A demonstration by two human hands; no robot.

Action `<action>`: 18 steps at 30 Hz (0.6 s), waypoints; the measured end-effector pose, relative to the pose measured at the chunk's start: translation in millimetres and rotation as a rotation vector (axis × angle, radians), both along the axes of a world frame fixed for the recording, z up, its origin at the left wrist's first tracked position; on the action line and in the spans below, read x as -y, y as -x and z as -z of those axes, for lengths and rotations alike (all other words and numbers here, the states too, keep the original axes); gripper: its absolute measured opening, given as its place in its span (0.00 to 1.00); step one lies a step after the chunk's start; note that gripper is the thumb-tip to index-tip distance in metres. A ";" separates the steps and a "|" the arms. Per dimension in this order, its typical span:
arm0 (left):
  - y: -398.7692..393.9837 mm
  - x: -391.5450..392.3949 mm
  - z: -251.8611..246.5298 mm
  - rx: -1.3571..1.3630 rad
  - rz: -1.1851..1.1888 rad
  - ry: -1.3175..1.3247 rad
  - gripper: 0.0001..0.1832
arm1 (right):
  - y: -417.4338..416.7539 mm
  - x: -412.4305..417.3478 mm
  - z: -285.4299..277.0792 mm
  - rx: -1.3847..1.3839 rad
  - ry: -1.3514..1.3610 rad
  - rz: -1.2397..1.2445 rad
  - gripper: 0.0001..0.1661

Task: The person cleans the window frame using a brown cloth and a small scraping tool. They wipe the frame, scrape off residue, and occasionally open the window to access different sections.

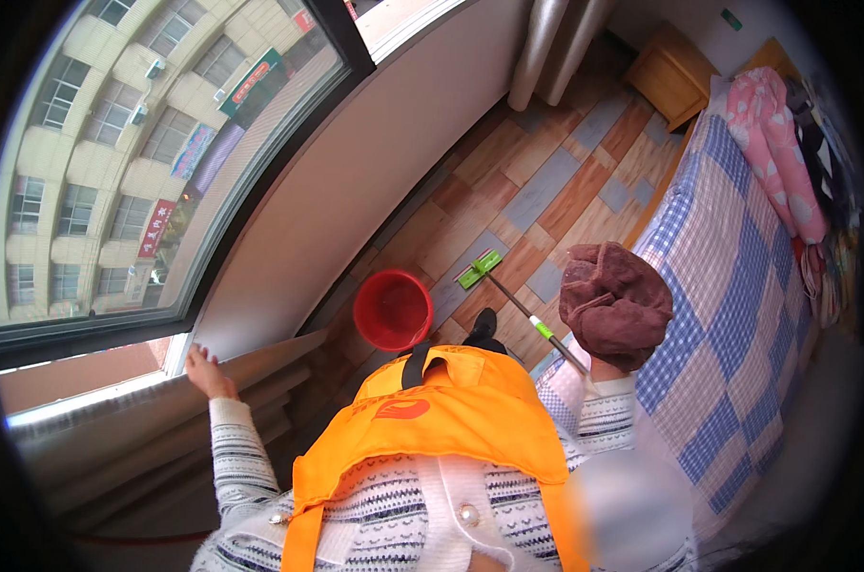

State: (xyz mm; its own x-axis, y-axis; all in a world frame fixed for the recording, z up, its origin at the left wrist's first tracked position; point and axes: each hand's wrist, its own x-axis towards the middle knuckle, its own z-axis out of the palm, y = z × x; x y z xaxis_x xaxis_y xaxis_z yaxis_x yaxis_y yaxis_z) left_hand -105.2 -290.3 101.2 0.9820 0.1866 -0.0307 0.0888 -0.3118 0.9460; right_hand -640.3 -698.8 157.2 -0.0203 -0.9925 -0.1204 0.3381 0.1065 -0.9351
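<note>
At the lower left, my left hand (209, 373) is beside the window sill (177, 355), below the black-framed sliding window (189, 304). Its fingers are slightly bent and no object shows in it; whether it touches the sill I cannot tell. A crumpled maroon cloth (614, 304) covers most of my right hand (609, 370), which holds it over the edge of the bed. A red plastic bucket (393, 309) stands on the floor in front of me. Between bucket and cloth lies a green scrubber head (479, 269) on a long pole (511, 297) that slants towards my right side.
The bed with a blue and pink checked cover (718, 307) runs along the right, with pink patterned bedding (768, 143) on it. A wooden nightstand (671, 75) stands at its far end. Curtains (546, 57) hang at the far wall and lower left (260, 393).
</note>
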 end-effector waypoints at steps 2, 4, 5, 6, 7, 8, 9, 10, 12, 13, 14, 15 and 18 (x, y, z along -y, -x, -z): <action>24.8 32.5 0.0 -0.064 0.151 -0.016 0.10 | 10.1 13.6 -0.3 0.003 0.000 0.016 0.09; 43.0 59.8 -1.1 -0.091 0.264 -0.042 0.08 | 15.8 23.2 -2.6 0.007 0.001 0.020 0.10; 48.5 75.5 -1.5 -0.080 0.321 -0.051 0.08 | 16.4 26.1 -2.6 0.010 -0.003 0.019 0.10; 56.1 91.1 -2.5 -0.071 0.377 -0.058 0.07 | 16.8 29.5 -2.4 0.011 -0.001 0.021 0.10; 63.6 107.7 -2.5 -0.065 0.435 -0.067 0.07 | 17.1 32.1 -2.6 0.009 -0.002 0.020 0.11; 69.0 127.4 -1.6 -0.059 0.480 -0.038 0.07 | 18.0 34.5 -2.7 0.008 0.000 0.027 0.11; 75.0 146.7 -1.4 -0.047 0.552 -0.049 0.07 | 18.5 36.6 -3.0 0.006 0.002 0.034 0.11; 79.9 168.3 -2.7 -0.033 0.626 -0.060 0.07 | 18.5 40.4 -4.1 0.002 0.004 0.041 0.11; 94.6 216.9 -13.9 -0.019 0.747 -0.074 0.07 | 16.2 47.7 -8.9 -0.011 0.014 0.054 0.12; 95.3 232.0 -13.9 0.011 0.820 -0.068 0.07 | 12.4 52.4 -8.4 -0.006 0.011 0.045 0.12; 93.1 246.3 -12.1 0.042 0.893 -0.062 0.07 | 8.4 58.2 -9.3 -0.005 0.014 0.038 0.12; 90.4 263.7 -10.7 0.067 0.973 -0.056 0.07 | 4.8 65.4 -11.6 -0.014 0.020 0.037 0.12; 98.5 347.5 -29.7 0.115 1.131 -0.008 0.07 | -11.4 85.6 -19.3 -0.045 0.032 0.050 0.13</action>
